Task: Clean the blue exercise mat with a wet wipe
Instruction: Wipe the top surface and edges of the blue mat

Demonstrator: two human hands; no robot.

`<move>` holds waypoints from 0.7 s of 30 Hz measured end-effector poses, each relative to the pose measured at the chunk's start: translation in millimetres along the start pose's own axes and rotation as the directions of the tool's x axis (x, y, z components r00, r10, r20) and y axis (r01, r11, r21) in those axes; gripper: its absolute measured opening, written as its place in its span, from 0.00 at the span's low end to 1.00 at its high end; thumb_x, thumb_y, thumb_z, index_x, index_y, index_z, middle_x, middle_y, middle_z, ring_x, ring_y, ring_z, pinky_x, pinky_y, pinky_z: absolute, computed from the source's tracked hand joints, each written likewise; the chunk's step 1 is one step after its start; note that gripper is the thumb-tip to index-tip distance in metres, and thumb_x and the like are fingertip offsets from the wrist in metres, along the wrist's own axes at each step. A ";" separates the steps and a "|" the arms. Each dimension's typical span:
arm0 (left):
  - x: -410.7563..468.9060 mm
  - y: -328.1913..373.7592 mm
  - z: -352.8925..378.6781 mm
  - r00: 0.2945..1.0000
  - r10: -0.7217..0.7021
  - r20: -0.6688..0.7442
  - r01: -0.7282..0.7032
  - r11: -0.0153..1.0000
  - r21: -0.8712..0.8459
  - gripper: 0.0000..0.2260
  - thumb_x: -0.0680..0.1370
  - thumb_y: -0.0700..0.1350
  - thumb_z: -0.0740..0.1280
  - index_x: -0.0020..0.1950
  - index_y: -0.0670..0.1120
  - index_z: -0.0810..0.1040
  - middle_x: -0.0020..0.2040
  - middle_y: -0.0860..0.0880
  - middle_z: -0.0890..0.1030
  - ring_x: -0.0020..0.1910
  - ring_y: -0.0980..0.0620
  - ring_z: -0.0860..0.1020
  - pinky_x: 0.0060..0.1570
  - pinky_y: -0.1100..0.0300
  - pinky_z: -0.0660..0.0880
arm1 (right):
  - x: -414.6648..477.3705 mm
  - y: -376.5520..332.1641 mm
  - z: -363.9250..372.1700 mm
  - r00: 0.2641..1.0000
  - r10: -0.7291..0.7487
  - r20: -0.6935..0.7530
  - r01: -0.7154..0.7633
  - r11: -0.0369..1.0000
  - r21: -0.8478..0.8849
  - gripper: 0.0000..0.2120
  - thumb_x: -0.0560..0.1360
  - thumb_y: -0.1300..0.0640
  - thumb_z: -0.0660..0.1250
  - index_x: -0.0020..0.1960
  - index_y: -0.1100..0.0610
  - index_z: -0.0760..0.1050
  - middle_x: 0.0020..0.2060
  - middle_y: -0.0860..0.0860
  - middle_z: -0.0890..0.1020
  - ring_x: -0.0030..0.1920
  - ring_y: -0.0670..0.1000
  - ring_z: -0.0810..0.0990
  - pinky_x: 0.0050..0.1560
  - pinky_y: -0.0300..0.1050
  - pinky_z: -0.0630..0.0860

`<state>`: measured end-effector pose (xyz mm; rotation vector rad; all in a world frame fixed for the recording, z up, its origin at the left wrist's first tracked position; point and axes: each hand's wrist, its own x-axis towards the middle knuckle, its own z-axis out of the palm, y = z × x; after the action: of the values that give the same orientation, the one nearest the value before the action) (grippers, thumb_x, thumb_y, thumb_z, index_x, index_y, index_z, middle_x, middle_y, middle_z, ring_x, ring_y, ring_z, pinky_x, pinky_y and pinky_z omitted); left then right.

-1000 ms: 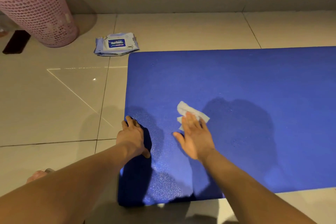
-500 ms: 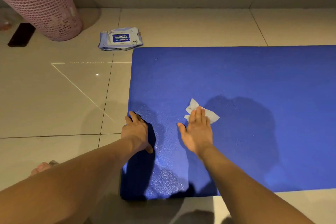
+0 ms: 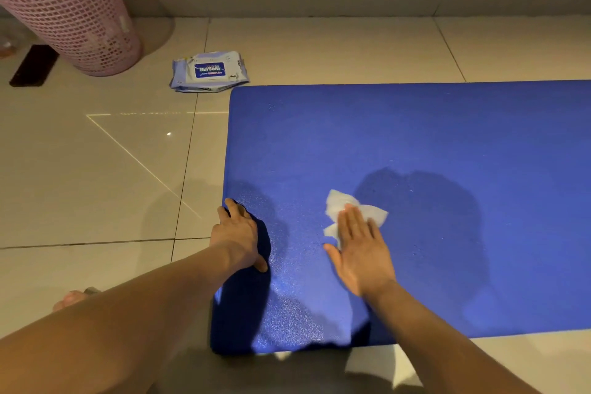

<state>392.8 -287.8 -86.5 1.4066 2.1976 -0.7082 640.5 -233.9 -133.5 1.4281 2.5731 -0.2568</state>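
Bare left forearm and left hand, bare right forearm and right hand, bare toes
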 end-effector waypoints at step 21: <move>5.5 -3.9 2.1 0.999 0.030 0.033 -0.030 1.000 0.005 0.69 0.61 0.73 0.76 0.81 0.33 0.42 0.81 0.33 0.45 0.81 0.34 0.49 0.71 0.50 0.71 | -19.6 17.5 -19.1 0.992 0.036 0.123 -0.030 0.998 -0.054 0.31 0.78 0.44 0.49 0.72 0.59 0.74 0.72 0.59 0.74 0.70 0.60 0.75 0.63 0.62 0.75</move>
<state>387.2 -286.6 -90.7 1.4173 2.1461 -0.7219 664.1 -236.2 -111.3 1.3894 2.4374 -0.2629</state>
